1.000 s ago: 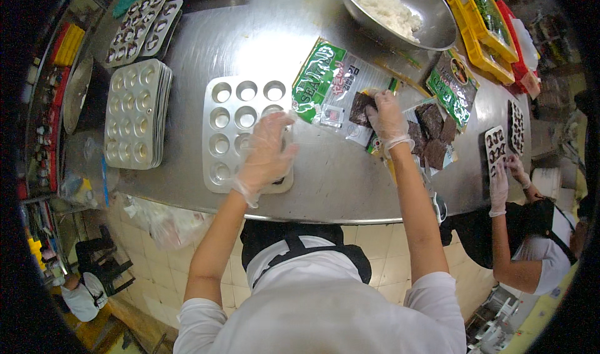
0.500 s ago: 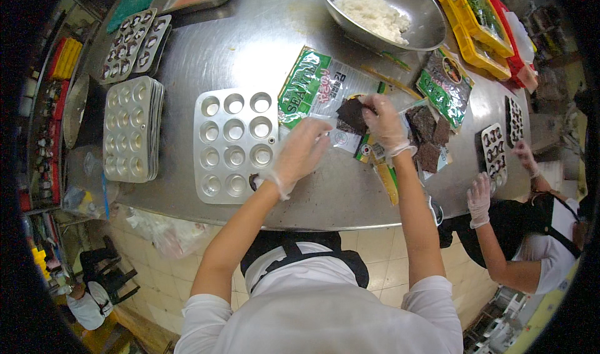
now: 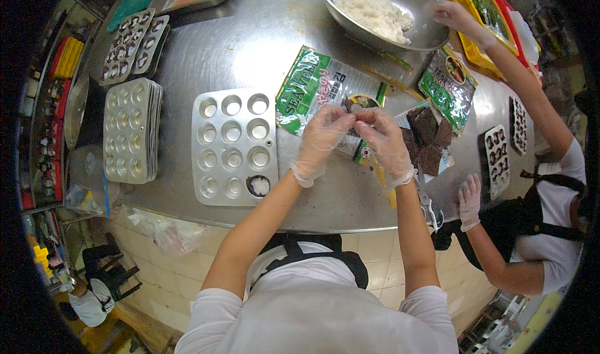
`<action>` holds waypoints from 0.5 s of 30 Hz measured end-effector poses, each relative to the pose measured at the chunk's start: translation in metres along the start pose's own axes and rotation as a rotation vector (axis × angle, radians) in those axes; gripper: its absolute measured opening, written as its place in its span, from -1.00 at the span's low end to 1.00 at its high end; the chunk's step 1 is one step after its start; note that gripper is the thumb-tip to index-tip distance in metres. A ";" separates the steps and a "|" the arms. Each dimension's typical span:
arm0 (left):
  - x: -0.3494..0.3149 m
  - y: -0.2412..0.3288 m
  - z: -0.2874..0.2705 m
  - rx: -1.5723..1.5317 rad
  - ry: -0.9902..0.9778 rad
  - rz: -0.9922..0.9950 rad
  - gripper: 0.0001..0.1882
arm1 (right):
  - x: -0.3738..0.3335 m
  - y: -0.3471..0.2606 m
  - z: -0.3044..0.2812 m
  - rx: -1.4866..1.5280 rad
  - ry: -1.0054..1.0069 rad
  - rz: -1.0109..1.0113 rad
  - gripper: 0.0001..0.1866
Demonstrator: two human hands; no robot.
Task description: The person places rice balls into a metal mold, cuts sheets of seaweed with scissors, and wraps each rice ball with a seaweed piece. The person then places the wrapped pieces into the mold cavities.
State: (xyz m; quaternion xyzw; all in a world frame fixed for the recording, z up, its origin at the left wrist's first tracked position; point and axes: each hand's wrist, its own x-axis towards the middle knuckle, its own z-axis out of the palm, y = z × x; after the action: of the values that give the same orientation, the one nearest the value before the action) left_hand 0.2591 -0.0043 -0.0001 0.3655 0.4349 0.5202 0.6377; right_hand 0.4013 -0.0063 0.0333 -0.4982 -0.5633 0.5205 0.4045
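My left hand point(image 3: 325, 138) and my right hand point(image 3: 382, 143), both in clear gloves, meet over the seaweed packet. Their fingertips pinch together on a dark seaweed piece point(image 3: 347, 104), mostly hidden behind the fingers. Beneath them lies a green and silver seaweed packet point(image 3: 301, 98). Right of my right hand, several dark seaweed pieces point(image 3: 428, 138) lie in a loose pile on another wrapper. To the left of my hands sits a silver muffin tin point(image 3: 220, 123). Its near right cup holds seaweed with white rice point(image 3: 258, 185); the other cups look bare.
A steel bowl point(image 3: 337, 19) of white rice stands at the back. At the right, a co-worker's gloved hand point(image 3: 459, 19) reaches by its rim, near yellow crates point(image 3: 465, 51). Stacked muffin tins point(image 3: 132, 129) stand left. Scissors point(image 3: 430, 209) lie by the table's front edge.
My hands have come together, the left moving right and uncovering the filled cup. The seaweed piece is now mostly hidden by fingers. A co-worker's arm has reached toward the bowl.
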 end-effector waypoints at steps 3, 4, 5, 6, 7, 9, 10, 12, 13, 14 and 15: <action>-0.002 0.003 -0.005 -0.029 -0.059 0.047 -0.84 | 0.001 -0.006 0.002 0.044 -0.008 0.030 -0.80; -0.002 0.004 -0.007 -0.033 -0.076 0.023 -0.84 | 0.001 -0.009 0.003 0.047 -0.016 0.027 -0.80; -0.002 0.006 -0.009 -0.044 -0.095 0.012 -0.85 | 0.001 -0.011 0.004 0.050 -0.023 0.028 -0.80; -0.001 0.008 -0.011 -0.056 -0.114 0.002 -0.85 | 0.002 -0.013 0.005 0.072 -0.023 0.031 -0.81; -0.001 0.009 -0.012 -0.046 -0.118 -0.004 -0.85 | 0.002 -0.015 0.005 0.094 -0.021 0.039 -0.81; 0.000 0.012 -0.014 -0.030 -0.130 -0.017 -0.85 | 0.002 -0.017 0.006 0.108 -0.016 0.059 -0.82; 0.000 0.013 -0.014 -0.040 -0.133 -0.012 -0.85 | 0.002 -0.018 0.006 0.099 -0.013 0.070 -0.82; 0.001 0.014 -0.013 -0.066 -0.133 -0.013 -0.85 | 0.003 -0.019 0.006 0.099 -0.009 0.079 -0.81; 0.001 0.014 -0.013 -0.089 -0.141 -0.001 -0.84 | 0.004 -0.019 0.006 0.109 -0.008 0.078 -0.81; 0.001 0.014 -0.013 -0.113 -0.140 0.001 -0.84 | 0.004 -0.019 0.007 0.119 -0.008 0.086 -0.80; 0.001 0.014 -0.013 -0.147 -0.147 0.017 -0.83 | 0.005 -0.018 0.007 0.100 0.004 0.069 -0.80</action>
State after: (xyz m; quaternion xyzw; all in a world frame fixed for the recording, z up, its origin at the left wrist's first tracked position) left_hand 0.2424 -0.0010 0.0080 0.3585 0.3446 0.5278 0.6886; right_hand 0.3910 -0.0019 0.0499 -0.4977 -0.5181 0.5606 0.4119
